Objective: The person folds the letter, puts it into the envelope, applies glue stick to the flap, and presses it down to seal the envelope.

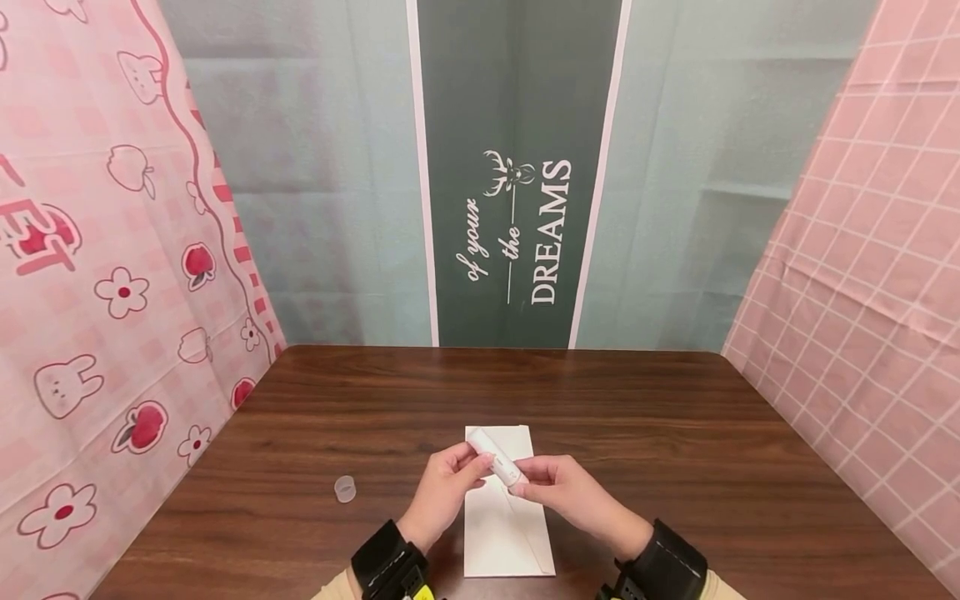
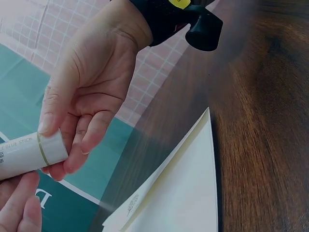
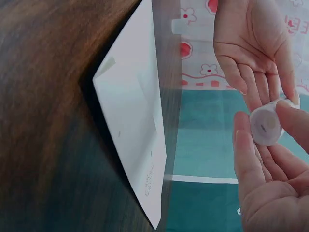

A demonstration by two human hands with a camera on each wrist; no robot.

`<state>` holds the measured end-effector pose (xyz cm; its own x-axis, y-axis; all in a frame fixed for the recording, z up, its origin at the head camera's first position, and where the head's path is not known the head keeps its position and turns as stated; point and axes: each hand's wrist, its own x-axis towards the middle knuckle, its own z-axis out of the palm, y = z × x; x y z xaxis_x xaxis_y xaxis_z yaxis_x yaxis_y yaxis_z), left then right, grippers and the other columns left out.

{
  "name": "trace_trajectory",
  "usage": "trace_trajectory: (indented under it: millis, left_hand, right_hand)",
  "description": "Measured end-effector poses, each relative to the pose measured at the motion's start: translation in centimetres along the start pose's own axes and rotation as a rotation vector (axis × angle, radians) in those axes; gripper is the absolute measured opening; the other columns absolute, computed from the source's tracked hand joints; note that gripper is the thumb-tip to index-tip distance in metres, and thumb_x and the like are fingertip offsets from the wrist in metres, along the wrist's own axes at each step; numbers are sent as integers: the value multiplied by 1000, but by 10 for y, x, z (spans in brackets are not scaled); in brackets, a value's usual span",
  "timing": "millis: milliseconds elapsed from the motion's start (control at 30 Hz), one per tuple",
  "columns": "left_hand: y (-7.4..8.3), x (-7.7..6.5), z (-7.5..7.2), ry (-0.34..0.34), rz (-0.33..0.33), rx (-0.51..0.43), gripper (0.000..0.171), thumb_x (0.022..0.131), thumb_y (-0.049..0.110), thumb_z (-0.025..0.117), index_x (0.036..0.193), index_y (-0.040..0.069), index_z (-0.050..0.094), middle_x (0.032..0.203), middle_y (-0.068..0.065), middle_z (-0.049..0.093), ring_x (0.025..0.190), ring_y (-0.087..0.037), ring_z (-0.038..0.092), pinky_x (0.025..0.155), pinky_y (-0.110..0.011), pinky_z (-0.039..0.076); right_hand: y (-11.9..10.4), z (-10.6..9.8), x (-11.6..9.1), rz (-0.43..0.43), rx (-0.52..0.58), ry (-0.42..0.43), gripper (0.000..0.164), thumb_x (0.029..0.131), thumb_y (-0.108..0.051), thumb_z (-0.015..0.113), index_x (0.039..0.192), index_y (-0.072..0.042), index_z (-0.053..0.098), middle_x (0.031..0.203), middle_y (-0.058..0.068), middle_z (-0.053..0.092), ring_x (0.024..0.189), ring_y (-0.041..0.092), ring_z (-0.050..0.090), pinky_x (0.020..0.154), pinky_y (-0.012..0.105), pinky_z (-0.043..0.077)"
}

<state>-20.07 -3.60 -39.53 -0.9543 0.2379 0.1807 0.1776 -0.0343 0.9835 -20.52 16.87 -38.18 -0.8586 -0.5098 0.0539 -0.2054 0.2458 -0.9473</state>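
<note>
A white glue stick (image 1: 498,457) is held tilted between both hands above a white envelope (image 1: 504,533). My left hand (image 1: 447,481) grips the tube near its far end, thumb on top. At the near end, my right hand (image 1: 558,483) pinches it between thumb and fingers. Printed lettering and a thin gold band show on the glue stick (image 2: 24,153) in the left wrist view. The right wrist view looks onto the round end of the glue stick (image 3: 265,126). Beneath, the envelope (image 3: 130,106) lies on the table with its flap side up.
A small translucent cap (image 1: 345,489) lies on the brown wooden table (image 1: 675,433), left of the envelope. Patterned pink cloth (image 1: 97,292) hangs on the left and pink grid cloth (image 1: 862,317) on the right. A green curtain (image 1: 517,100) hangs behind the table.
</note>
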Motion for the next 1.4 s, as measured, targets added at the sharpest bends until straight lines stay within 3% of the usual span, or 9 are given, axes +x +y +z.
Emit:
trace_trajectory:
  millis: [100, 300, 467, 700, 833, 900, 1000, 1167, 1400]
  left_hand:
    - [5, -1, 0, -19, 3, 3, 31, 93, 19, 58, 113, -5, 62, 103, -16, 68, 95, -23, 65, 80, -37, 51]
    - [5, -2, -1, -103, 28, 61, 29, 93, 18, 58, 112, -3, 63, 99, -13, 68, 88, -17, 64, 76, -32, 49]
    - [4, -3, 0, -81, 13, 73, 29, 91, 19, 60, 109, -3, 65, 96, -13, 69, 87, -17, 65, 74, -33, 50]
    - [6, -2, -5, -70, 9, 183, 33, 91, 25, 61, 110, -2, 65, 92, -12, 70, 85, -19, 67, 72, -37, 51]
    - [3, -6, -26, -59, 89, 377, 34, 95, 26, 55, 110, -3, 65, 93, -11, 70, 83, -21, 67, 73, -34, 52]
    - [3, -11, -42, 9, 128, 522, 32, 95, 27, 53, 106, 1, 68, 94, -7, 70, 85, -19, 66, 76, -32, 51]
    - [7, -17, -72, 142, 133, 725, 26, 95, 26, 55, 101, 8, 72, 95, -1, 70, 89, -16, 65, 79, -32, 50]
    - [18, -27, -115, 253, 95, 900, 21, 92, 22, 59, 102, 8, 72, 97, -3, 70, 93, -19, 65, 81, -41, 49]
    - [23, -37, -147, 243, -53, 992, 27, 91, 21, 60, 111, 4, 67, 98, -8, 69, 89, -21, 65, 75, -42, 50]
  right_hand:
    - [0, 1, 0, -2, -10, 4, 37, 87, -16, 66, 115, 8, 60, 103, 15, 66, 87, 19, 60, 75, 29, 52]
    - [-2, 2, -2, -34, -8, -74, 44, 93, -19, 58, 127, 7, 51, 116, 16, 62, 99, 17, 61, 83, 32, 49]
    - [-5, 2, -2, -42, -50, -50, 44, 88, -17, 65, 123, 8, 55, 104, 14, 67, 89, 16, 63, 77, 30, 52]
    - [-2, 3, -3, -62, -86, 3, 46, 87, -17, 66, 122, 10, 54, 102, 15, 67, 88, 19, 64, 73, 28, 52]
    - [4, 0, -4, -46, -54, 49, 44, 89, -15, 64, 120, 14, 53, 99, 16, 66, 86, 24, 64, 69, 29, 53]
    - [5, -2, -5, -36, -30, 63, 44, 89, -13, 63, 119, 17, 51, 98, 18, 66, 86, 27, 64, 68, 30, 53]
    - [7, -4, -5, -25, -10, 61, 45, 89, -12, 63, 120, 18, 50, 98, 18, 66, 86, 29, 63, 68, 34, 54]
    - [7, -5, -5, -21, 2, 37, 43, 89, -14, 63, 119, 15, 52, 97, 18, 66, 84, 20, 63, 69, 37, 53]
    - [6, -2, -5, -7, 13, 18, 41, 89, -16, 64, 117, 12, 55, 96, 16, 67, 83, 18, 63, 69, 32, 53]
